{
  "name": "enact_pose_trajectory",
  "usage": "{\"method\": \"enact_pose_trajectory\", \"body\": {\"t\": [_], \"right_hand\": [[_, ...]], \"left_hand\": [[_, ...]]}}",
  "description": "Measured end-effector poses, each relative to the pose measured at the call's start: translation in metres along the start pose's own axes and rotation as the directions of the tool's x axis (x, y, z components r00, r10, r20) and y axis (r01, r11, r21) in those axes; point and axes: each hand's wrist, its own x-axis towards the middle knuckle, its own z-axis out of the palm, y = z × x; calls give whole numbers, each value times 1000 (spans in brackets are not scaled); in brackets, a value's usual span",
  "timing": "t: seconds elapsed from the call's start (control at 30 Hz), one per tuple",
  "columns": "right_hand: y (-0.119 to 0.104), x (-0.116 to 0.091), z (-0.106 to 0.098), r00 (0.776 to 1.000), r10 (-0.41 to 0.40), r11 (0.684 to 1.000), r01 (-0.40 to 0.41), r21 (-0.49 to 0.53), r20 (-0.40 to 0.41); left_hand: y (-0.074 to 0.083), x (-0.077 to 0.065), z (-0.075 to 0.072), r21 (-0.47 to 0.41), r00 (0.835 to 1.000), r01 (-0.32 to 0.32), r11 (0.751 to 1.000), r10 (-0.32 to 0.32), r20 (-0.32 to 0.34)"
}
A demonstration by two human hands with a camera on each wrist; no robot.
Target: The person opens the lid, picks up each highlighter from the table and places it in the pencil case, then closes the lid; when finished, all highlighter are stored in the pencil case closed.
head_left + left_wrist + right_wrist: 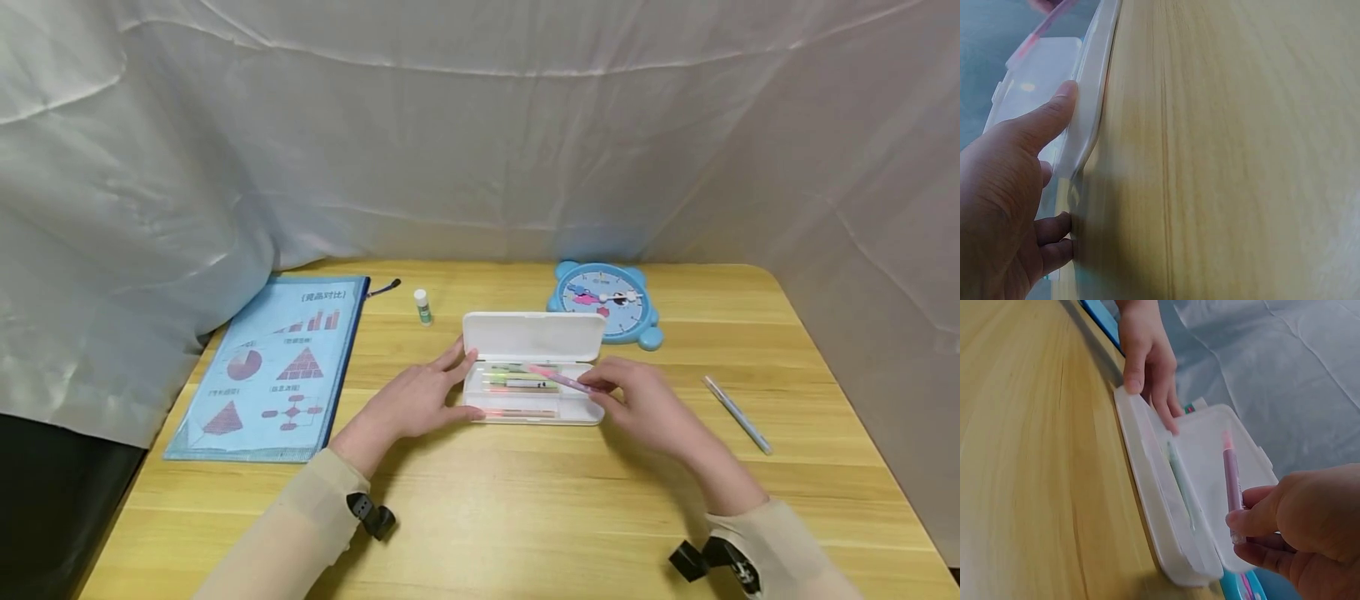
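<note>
A white pencil case (534, 335) lies on the table with its lid raised. Several pens, some green and yellow (517, 383), lie in its back compartment, and a pink one (517, 413) is along the front. My left hand (420, 396) holds the case's left end, thumb on the front rim and fingers around the back corner. Above the right part of the case, my right hand (641, 408) pinches a pink-and-purple pen (1233, 481) by its rear end. That pen slants over the compartments, pink end pointing left.
A blue zip folder (262, 367) lies at the left. The glue stick (423, 307) stands behind the case, left of a blue toy clock (606, 304). A grey pen (738, 414) lies at the right. Grey cloth (480, 150) hangs along the table's back edge.
</note>
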Motion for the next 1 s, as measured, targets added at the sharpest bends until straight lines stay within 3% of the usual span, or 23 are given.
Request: {"method": "enact_pose_trajectory", "body": {"t": [0.43,1.0], "right_hand": [[-19,30,26,991,-42,998,48,-49,125],[-29,34,53,974,-117,969,155,-193,193]], "left_hand": [[0,0,1,7,1000,4,1000,-4,-5],[-1,-1,1,-4,1000,-5,1000,5,-12]]}}
